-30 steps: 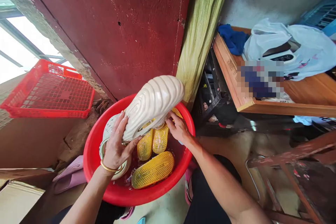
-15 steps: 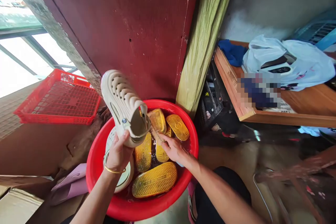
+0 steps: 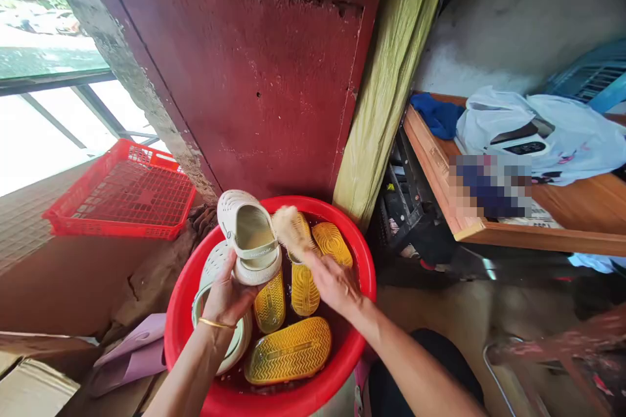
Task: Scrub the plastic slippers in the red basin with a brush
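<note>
The left hand (image 3: 227,300), a thin gold bangle (image 3: 211,323) at its wrist, curls up around a cream perforated clog (image 3: 249,238) and holds it clear of the water, with the clog's open inside showing. The right hand (image 3: 332,283) is closed on a scrubbing brush (image 3: 292,228), whose pale bristles stick out past the fingers. They are blurred, and they sit just beside the clog, so I cannot tell whether the two touch.

Beneath both hands is a red plastic basin (image 3: 170,339) of dark water. Under the left palm lies a second cream clog (image 3: 214,267), partly hidden by the wrist. Yellow ridged soles (image 3: 288,350) of further shoes lie between the hands and below them.

Out past the left hand, a red plastic crate (image 3: 122,192) leans on a brown ledge, and a flat lilac item (image 3: 132,353) lies below it. Ahead of the hands rises a dark red metal panel (image 3: 235,71). Out past the right hand, a wooden shelf (image 3: 430,169) carries a blue cloth (image 3: 437,115) and a white plastic bag (image 3: 538,133).
</note>
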Available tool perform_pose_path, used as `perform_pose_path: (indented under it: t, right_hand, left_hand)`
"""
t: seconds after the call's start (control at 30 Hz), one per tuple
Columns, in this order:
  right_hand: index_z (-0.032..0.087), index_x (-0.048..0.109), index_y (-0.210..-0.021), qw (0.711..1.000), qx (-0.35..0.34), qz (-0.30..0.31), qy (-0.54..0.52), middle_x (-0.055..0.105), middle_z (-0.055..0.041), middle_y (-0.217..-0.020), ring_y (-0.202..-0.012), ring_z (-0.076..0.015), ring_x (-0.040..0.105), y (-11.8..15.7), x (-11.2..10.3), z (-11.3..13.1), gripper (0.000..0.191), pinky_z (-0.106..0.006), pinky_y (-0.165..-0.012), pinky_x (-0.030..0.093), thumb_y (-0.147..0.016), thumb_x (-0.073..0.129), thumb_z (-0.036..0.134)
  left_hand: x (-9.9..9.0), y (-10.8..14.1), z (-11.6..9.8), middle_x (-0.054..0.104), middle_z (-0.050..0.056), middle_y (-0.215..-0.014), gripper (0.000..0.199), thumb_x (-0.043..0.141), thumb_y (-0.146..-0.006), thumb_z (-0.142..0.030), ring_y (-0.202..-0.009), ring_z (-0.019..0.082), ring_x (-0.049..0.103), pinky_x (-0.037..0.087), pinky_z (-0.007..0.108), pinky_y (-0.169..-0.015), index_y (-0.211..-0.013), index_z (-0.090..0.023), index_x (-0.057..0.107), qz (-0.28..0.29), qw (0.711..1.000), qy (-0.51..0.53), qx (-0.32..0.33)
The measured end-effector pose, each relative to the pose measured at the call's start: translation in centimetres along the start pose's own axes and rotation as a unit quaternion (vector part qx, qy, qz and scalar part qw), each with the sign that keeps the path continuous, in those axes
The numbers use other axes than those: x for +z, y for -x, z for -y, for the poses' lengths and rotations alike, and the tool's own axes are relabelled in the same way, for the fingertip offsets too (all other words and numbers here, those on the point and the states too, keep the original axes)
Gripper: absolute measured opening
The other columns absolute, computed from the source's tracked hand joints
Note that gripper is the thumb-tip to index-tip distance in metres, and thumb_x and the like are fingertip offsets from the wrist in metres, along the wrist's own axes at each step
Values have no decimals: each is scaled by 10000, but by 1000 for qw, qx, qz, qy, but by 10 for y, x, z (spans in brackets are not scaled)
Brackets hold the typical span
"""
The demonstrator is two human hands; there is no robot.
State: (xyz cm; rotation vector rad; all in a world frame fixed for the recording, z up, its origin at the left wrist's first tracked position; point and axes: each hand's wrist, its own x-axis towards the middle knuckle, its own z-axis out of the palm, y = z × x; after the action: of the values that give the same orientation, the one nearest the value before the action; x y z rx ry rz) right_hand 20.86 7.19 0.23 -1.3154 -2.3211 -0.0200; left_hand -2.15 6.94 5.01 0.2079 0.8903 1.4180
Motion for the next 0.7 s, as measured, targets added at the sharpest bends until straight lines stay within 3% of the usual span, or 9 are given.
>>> perform_pose_path:
  t: [0.1, 0.17, 0.23, 0.3, 0.43, 0.5, 0.6, 0.7]
  right_hand:
    - [387, 498, -1538, 993, -116, -3, -5, 713, -62, -990, -726, -184, 676, 6, 4, 7, 554, -284, -663, 566, -1021, 516, 189]
    - [383, 553, -1496, 995, -94, -1, 24, 703, -49, -925, -686, -175, 657, 5, 3, 2, 545, -272, -639, 550, -1006, 514, 147]
    - [328, 575, -1486, 998, -23, -7, 52, 698, -54, -878, -630, -176, 630, 1, 1, -6, 537, -266, -584, 525, -999, 487, 118]
    - [304, 560, -1502, 998, -1, -21, 54, 706, -71, -920, -660, -188, 634, -1, -2, -6, 536, -277, -590, 523, -1005, 476, 118]
    - [460, 478, -1531, 987, -153, -41, 31, 688, -57, -1056, -823, -195, 648, 1, 2, 15, 595, -313, -730, 528, -1029, 517, 141]
    - [518, 465, -1517, 982, -181, -42, 45, 673, -41, -1021, -844, -192, 643, -1, 7, 15, 619, -318, -752, 514, -1035, 527, 136]
    - [505, 539, -1469, 989, -126, -28, 73, 673, -34, -974, -845, -191, 647, -5, 9, -8, 596, -312, -763, 513, -1026, 527, 107]
    - [375, 585, -1475, 998, -15, -14, 65, 693, -64, -961, -774, -197, 655, -5, 6, -26, 544, -303, -704, 536, -1019, 480, 98]
  left_hand:
    - [-1, -1, 1, 817, 64, -992, 240, 660, -918, -346, -970, 262, 760, 634, 442, -905, -1090, -199, 740, 4, 1000, -12, 7]
    - [-4, 0, 0, 815, 75, -1029, 277, 629, -941, -379, -980, 266, 761, 634, 459, -902, -1130, -204, 731, 16, 1000, -5, -1]
    - [-9, 0, -3, 812, 79, -1079, 325, 584, -971, -423, -993, 275, 763, 635, 497, -895, -1198, -229, 712, 19, 1000, 7, -11]
    - [-13, -2, -6, 804, 85, -1135, 381, 546, -986, -466, -1038, 291, 757, 634, 519, -891, -1262, -246, 690, 20, 1000, 8, -7]
    - [-14, -10, -2, 805, 92, -1141, 455, 506, -988, -506, -1163, 329, 713, 618, 505, -948, -1267, -206, 705, -18, 999, -24, -12]
    - [-12, -13, 1, 814, 86, -1115, 449, 469, -1004, -487, -1166, 320, 716, 607, 498, -985, -1256, -209, 715, -26, 999, -14, -24]
    - [-10, -9, -5, 828, 63, -1058, 393, 459, -1028, -409, -1070, 273, 759, 620, 480, -970, -1303, -252, 691, -15, 1000, 17, -10]
    - [-11, -1, -14, 830, 52, -1054, 408, 456, -1042, -421, -994, 246, 779, 656, 443, -875, -1375, -279, 643, 4, 999, 31, 6]
